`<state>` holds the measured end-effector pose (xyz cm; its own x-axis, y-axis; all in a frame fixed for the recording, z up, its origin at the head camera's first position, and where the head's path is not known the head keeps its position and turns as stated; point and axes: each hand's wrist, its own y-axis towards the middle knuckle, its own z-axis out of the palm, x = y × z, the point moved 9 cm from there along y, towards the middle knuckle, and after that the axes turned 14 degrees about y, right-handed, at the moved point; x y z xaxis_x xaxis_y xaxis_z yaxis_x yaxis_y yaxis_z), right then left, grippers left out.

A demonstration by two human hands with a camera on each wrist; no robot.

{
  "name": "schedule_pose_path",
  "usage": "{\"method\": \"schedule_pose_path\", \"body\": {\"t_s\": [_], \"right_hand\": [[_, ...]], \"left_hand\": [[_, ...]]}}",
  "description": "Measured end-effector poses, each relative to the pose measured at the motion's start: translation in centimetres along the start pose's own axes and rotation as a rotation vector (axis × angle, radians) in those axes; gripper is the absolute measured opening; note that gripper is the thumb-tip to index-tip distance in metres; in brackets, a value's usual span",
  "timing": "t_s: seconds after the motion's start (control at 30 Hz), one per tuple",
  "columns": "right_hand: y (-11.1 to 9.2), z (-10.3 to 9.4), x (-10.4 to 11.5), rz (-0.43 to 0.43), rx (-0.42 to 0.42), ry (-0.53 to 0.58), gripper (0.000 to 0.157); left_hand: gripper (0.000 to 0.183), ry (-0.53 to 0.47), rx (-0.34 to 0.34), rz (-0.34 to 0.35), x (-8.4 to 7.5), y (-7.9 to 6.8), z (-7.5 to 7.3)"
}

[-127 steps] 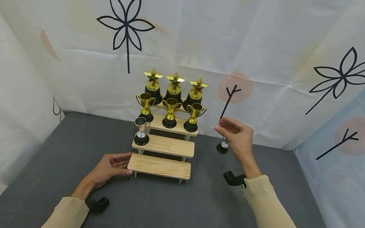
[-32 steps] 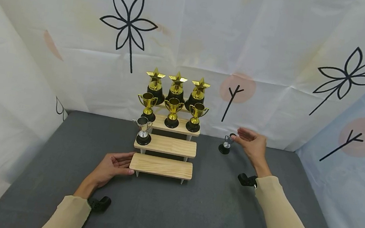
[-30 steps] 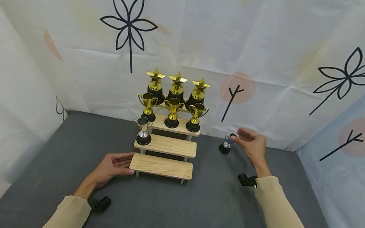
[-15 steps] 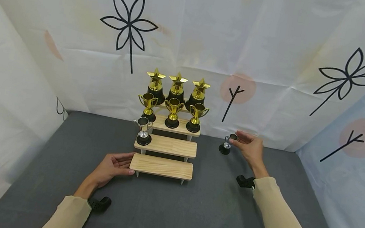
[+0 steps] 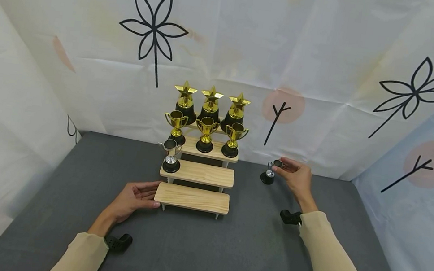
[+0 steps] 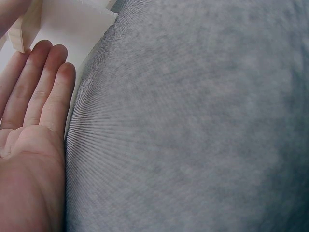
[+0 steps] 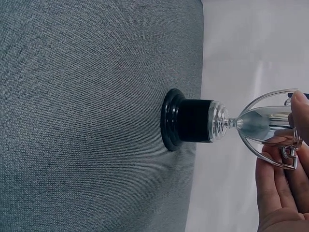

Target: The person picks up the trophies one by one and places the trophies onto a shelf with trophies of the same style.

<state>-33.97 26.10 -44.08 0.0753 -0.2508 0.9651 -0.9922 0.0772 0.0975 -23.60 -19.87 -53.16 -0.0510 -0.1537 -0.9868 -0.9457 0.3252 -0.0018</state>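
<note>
A silver trophy cup (image 5: pixel 270 173) with a black base stands upright on the grey cloth, right of the display stand. My right hand (image 5: pixel 295 177) holds its cup part between thumb and fingers. In the right wrist view, the trophy's handles and black base (image 7: pixel 193 120) show clearly. My left hand (image 5: pixel 133 200) holds the left end of the wooden stand's lowest step (image 5: pixel 193 198), thumb in front and fingers behind. In the left wrist view, the fingers (image 6: pixel 36 92) lie nearly straight against the stand's white side. Another silver trophy (image 5: pixel 171 157) stands at the left of the second step.
Gold trophy cups (image 5: pixel 206 132) fill the third step and gold star trophies (image 5: pixel 210 105) the top one. The stand is on a grey cloth-covered table (image 5: pixel 202 251). A white printed fabric backdrop (image 5: pixel 244 44) rises behind and at both sides.
My right hand first hid the trophy's cup, then drew back rightward. In the last second it has come slightly left and down around the cup. The left hand stays on the stand.
</note>
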Motion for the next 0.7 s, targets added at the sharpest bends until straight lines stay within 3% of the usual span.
{"method": "schedule_pose_path", "body": {"t_s": [0.7], "right_hand": [[0.0,0.0,-1.3,0.039,-0.052,-0.003,0.05]], "left_hand": [[0.08,-0.003,-0.006,-0.014,0.3,0.1,-0.1]]}}
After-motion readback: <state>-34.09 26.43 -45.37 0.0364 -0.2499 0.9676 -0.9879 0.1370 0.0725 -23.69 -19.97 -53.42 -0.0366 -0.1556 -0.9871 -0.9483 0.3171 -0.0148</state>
